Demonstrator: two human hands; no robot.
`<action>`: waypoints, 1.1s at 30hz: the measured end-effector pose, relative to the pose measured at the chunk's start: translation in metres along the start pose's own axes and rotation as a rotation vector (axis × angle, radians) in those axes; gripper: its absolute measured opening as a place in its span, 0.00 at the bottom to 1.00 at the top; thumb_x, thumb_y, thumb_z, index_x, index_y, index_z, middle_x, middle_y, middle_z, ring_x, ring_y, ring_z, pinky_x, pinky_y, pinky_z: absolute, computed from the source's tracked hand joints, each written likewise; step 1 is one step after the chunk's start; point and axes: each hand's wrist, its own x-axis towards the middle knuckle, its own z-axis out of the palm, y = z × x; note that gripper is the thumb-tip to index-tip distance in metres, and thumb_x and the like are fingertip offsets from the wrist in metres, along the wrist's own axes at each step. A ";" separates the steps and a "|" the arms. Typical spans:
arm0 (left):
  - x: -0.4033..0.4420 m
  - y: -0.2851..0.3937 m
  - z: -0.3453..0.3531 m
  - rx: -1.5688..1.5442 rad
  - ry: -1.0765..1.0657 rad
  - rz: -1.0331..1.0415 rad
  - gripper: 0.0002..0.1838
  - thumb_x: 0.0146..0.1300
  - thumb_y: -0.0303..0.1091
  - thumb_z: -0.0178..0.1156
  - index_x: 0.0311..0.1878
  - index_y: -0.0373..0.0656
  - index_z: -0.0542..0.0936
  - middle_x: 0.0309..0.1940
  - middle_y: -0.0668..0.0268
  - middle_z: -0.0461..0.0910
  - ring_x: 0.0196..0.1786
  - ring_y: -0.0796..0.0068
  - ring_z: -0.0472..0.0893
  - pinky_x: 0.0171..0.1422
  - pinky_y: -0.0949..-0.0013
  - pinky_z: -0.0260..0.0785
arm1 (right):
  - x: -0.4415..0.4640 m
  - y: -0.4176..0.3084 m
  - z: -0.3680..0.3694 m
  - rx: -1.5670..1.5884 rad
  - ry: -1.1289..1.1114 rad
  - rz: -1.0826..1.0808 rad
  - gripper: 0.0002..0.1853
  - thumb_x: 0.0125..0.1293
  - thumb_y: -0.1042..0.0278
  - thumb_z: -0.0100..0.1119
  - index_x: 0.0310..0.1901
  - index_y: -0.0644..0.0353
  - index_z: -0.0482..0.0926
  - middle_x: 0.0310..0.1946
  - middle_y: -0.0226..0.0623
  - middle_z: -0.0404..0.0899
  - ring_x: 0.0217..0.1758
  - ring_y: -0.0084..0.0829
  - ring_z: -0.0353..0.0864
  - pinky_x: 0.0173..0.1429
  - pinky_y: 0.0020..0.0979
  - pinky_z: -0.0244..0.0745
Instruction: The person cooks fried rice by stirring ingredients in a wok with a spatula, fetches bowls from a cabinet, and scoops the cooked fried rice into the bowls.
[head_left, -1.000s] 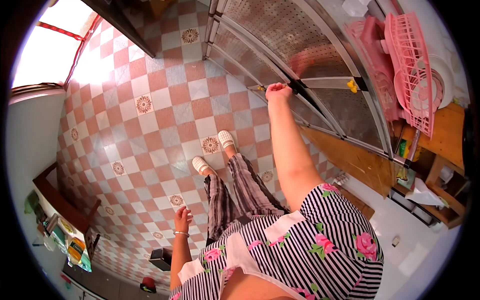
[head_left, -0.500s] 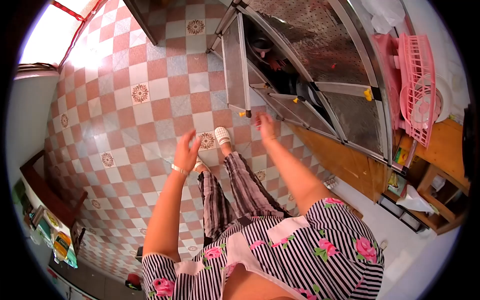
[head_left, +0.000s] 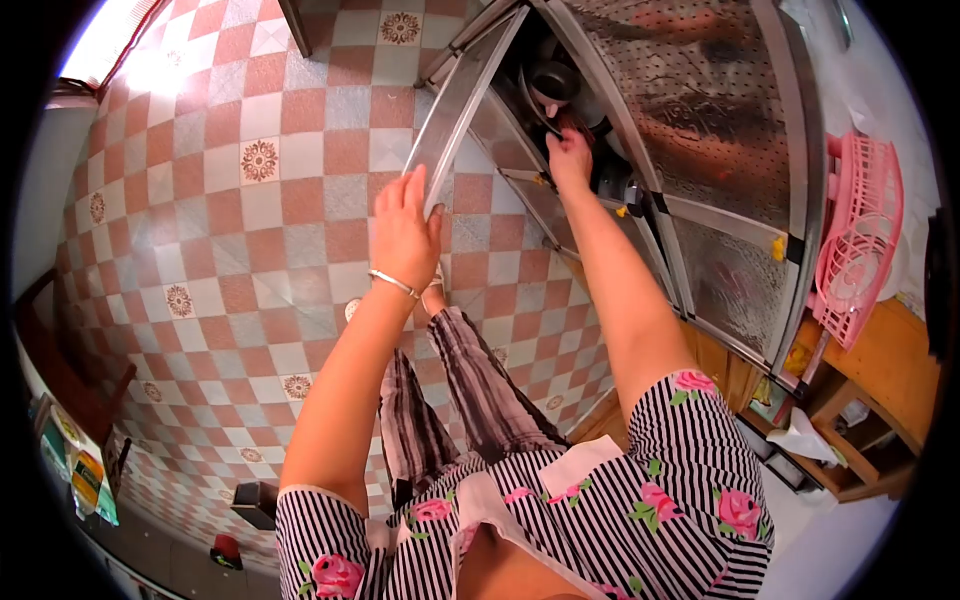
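Observation:
My left hand [head_left: 405, 228], with a bracelet at the wrist, grips the lower corner of the swung-out metal-framed cabinet door [head_left: 462, 105], the frame between fingers and thumb. My right hand [head_left: 570, 160] reaches through the opening of the metal cabinet [head_left: 690, 110]. Its fingertips are in shadow beside dark cookware, so their grip is unclear. Just above them sits a dark pan [head_left: 552, 82] with a light-coloured handle end. Something reddish lies by the fingers, too dim to name.
A pink dish rack [head_left: 862, 240] with plates stands right of the cabinet, by a wooden shelf unit [head_left: 870, 420]. Yellow knobs [head_left: 779, 247] stick out from the cabinet doors. Checkered tiles [head_left: 300, 200] cover the floor. At lower left are packets [head_left: 88, 478] and a dark box [head_left: 255, 505].
My right hand has moved up and into the cabinet from in front of it. My left hand has risen and taken hold of the door, which now stands at a different angle. The view has shifted.

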 end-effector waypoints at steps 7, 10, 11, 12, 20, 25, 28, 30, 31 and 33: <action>-0.011 -0.041 -0.048 0.083 0.181 -0.017 0.28 0.54 0.31 0.62 0.59 0.40 0.66 0.53 0.55 0.70 0.59 0.53 0.66 0.63 0.56 0.58 | 0.014 -0.033 0.035 -0.301 0.049 0.143 0.17 0.61 0.50 0.48 0.39 0.51 0.80 0.40 0.42 0.80 0.46 0.47 0.77 0.48 0.45 0.71; -0.010 -0.049 -0.055 0.086 0.216 -0.015 0.29 0.54 0.33 0.62 0.60 0.40 0.66 0.54 0.55 0.70 0.60 0.52 0.65 0.65 0.55 0.56 | 0.017 -0.026 0.041 -0.251 0.117 0.087 0.17 0.61 0.50 0.48 0.37 0.52 0.80 0.37 0.42 0.81 0.43 0.48 0.78 0.46 0.44 0.72; -0.011 -0.051 -0.058 0.092 0.226 -0.012 0.30 0.54 0.34 0.63 0.60 0.40 0.66 0.55 0.55 0.69 0.60 0.52 0.64 0.65 0.55 0.56 | 0.017 -0.024 0.040 -0.181 0.146 0.061 0.17 0.61 0.50 0.49 0.37 0.55 0.80 0.35 0.44 0.81 0.41 0.50 0.77 0.43 0.45 0.71; -0.012 -0.052 -0.060 0.098 0.236 -0.010 0.30 0.55 0.35 0.63 0.61 0.40 0.66 0.56 0.55 0.69 0.61 0.52 0.64 0.65 0.55 0.55 | 0.021 -0.016 0.040 -0.122 0.170 0.024 0.18 0.61 0.51 0.50 0.37 0.57 0.79 0.33 0.44 0.81 0.39 0.48 0.78 0.42 0.43 0.71; -0.054 -0.039 -0.068 -0.009 0.198 -0.034 0.36 0.52 0.39 0.63 0.64 0.41 0.63 0.64 0.52 0.58 0.67 0.48 0.54 0.69 0.51 0.47 | -0.040 -0.028 0.013 0.634 0.044 0.214 0.12 0.65 0.63 0.52 0.27 0.60 0.73 0.16 0.23 0.67 0.18 0.15 0.61 0.23 0.20 0.54; -0.069 -0.039 -0.065 -0.049 0.191 -0.040 0.35 0.54 0.38 0.62 0.64 0.39 0.62 0.65 0.51 0.57 0.68 0.48 0.53 0.69 0.51 0.45 | -0.026 -0.048 0.026 0.707 0.007 0.323 0.12 0.65 0.61 0.52 0.28 0.58 0.72 0.17 0.24 0.68 0.17 0.16 0.62 0.18 0.21 0.53; -0.070 -0.040 -0.066 -0.045 0.152 -0.021 0.32 0.56 0.34 0.59 0.64 0.40 0.63 0.65 0.53 0.58 0.68 0.49 0.53 0.70 0.51 0.45 | -0.015 -0.062 0.042 0.743 -0.031 0.419 0.12 0.66 0.59 0.52 0.30 0.56 0.72 0.16 0.24 0.67 0.16 0.17 0.63 0.15 0.22 0.52; -0.068 -0.041 -0.062 -0.026 0.146 -0.016 0.29 0.56 0.30 0.56 0.63 0.41 0.64 0.64 0.54 0.59 0.68 0.49 0.53 0.70 0.52 0.45 | -0.012 -0.066 0.041 0.657 -0.083 0.443 0.11 0.65 0.57 0.53 0.33 0.55 0.75 0.20 0.25 0.72 0.19 0.16 0.65 0.18 0.20 0.56; -0.066 -0.042 -0.060 -0.017 0.143 -0.016 0.28 0.57 0.29 0.55 0.63 0.41 0.64 0.64 0.54 0.59 0.68 0.50 0.53 0.70 0.52 0.45 | -0.014 -0.069 0.037 0.605 -0.102 0.439 0.12 0.65 0.56 0.53 0.34 0.56 0.76 0.21 0.26 0.73 0.19 0.16 0.65 0.18 0.21 0.56; -0.064 -0.047 -0.061 -0.002 0.162 -0.024 0.28 0.57 0.26 0.53 0.63 0.42 0.65 0.64 0.55 0.60 0.68 0.50 0.53 0.70 0.53 0.45 | -0.014 -0.067 0.034 0.512 -0.090 0.386 0.13 0.66 0.55 0.51 0.36 0.57 0.76 0.22 0.27 0.75 0.19 0.16 0.66 0.18 0.21 0.57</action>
